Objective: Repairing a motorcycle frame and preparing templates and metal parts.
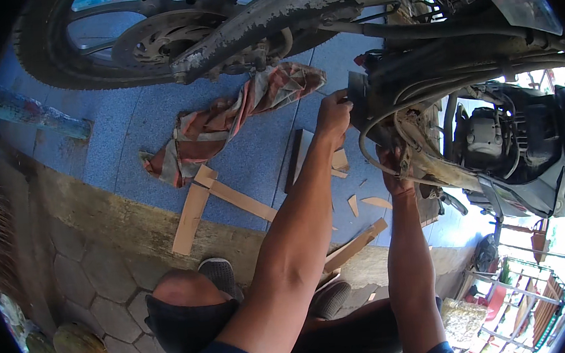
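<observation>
My left hand (335,115) is closed at the edge of a thin dark panel (359,94) at the front of a partly stripped motorcycle. My right hand (393,167) reaches up beneath the panel, beside the cables (369,150) and the rusty frame (419,127). Its fingers are partly hidden in shadow, so I cannot tell what they touch. The motorcycle's front wheel (150,43), with its brake disc and worn fork leg (269,23), lies across the top of the view.
A crumpled striped cloth (217,125) lies on the blue tiled floor (123,116). Cardboard strips (191,218) and small cut scraps (375,202) are scattered near the step's edge. The engine (494,134) hangs at the right. Coconuts (81,352) sit at lower left, by a paved lower level.
</observation>
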A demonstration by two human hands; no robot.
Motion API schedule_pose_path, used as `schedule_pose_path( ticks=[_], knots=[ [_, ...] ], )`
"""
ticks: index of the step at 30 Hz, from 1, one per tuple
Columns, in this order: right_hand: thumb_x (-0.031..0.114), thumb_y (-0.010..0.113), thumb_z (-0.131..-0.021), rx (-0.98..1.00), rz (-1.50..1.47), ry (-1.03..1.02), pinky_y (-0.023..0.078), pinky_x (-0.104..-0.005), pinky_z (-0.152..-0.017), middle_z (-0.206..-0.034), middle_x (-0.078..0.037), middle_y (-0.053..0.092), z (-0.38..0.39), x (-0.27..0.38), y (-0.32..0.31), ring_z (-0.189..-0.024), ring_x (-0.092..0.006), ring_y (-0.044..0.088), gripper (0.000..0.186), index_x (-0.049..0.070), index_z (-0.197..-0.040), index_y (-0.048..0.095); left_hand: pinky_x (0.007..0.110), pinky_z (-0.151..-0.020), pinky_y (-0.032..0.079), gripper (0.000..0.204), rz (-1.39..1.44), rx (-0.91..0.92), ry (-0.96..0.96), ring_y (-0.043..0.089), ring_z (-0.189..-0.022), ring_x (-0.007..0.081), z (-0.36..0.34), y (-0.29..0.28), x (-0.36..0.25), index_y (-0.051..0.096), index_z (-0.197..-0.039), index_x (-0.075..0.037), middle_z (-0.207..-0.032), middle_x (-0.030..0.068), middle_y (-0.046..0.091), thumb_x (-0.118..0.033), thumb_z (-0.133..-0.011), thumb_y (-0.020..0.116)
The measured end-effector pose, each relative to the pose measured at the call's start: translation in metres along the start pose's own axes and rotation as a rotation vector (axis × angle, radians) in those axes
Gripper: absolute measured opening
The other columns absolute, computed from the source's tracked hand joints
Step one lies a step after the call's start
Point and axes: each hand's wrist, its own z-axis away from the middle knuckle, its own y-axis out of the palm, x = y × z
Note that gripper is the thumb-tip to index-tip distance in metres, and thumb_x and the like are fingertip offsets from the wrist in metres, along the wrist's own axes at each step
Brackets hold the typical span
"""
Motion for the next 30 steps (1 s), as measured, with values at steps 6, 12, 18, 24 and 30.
schedule_pose_path(
  ticks=[6,12,18,24,30],
  knots=[
    [0.004,0.073,-0.089,-0.127,-0.043,-0.118,0.052,-0.0307,-0.102,-0.127,-0.006,0.062,0.009,-0.006,0.016,-0.115,-0.0214,0.058,0.043,0.008,-0.129,0.059,0.029,-0.073,0.062,0.042,0.156,0.225,0.065,0.072,-0.084,0.0207,-0.017,0.012,-0.004,0.053,-0.133,0.009,-0.103,0.0184,0.070,0.007,-0.091,0.051],
    [0.002,0.070,-0.090,-0.104,-0.075,-0.156,0.054,-0.0315,-0.101,-0.129,-0.007,0.061,0.011,-0.015,0.010,-0.116,-0.0188,0.059,0.037,0.006,-0.126,0.060,0.031,-0.076,0.061,0.042,0.249,0.232,0.067,0.073,-0.088,0.0220,-0.012,0.010,-0.001,0.052,-0.133,0.011,-0.107,0.0222,0.069,0.004,-0.092,0.051],
    [0.003,0.066,-0.093,-0.142,-0.186,-0.190,0.054,-0.0326,-0.102,-0.128,-0.008,0.063,0.014,-0.019,0.024,-0.114,-0.0197,0.061,0.029,0.005,-0.122,0.062,0.031,-0.074,0.059,0.035,0.348,0.242,-0.048,0.070,-0.092,0.0199,-0.009,0.009,-0.006,0.058,-0.130,0.004,-0.111,0.0135,0.069,-0.013,-0.099,0.052],
    [0.011,0.058,-0.099,0.000,-0.207,-0.236,0.054,-0.0357,-0.103,-0.121,-0.011,0.068,0.014,-0.024,0.027,-0.109,-0.0242,0.067,0.022,0.003,-0.119,0.063,0.031,-0.078,0.057,0.033,0.274,0.287,-0.058,0.069,-0.091,0.0159,-0.011,0.016,-0.013,0.062,-0.122,0.000,-0.107,0.0090,0.069,-0.024,-0.100,0.059],
    [0.008,0.054,-0.100,-0.155,-0.249,-0.239,0.059,-0.0336,-0.093,-0.114,-0.012,0.068,0.012,-0.027,0.010,-0.104,-0.0220,0.068,0.023,0.001,-0.122,0.059,0.033,-0.092,0.052,0.032,0.322,0.212,-0.053,0.067,-0.100,0.0195,-0.016,0.027,-0.005,0.058,-0.124,0.003,-0.114,0.0125,0.068,-0.021,-0.105,0.048]
  ],
)
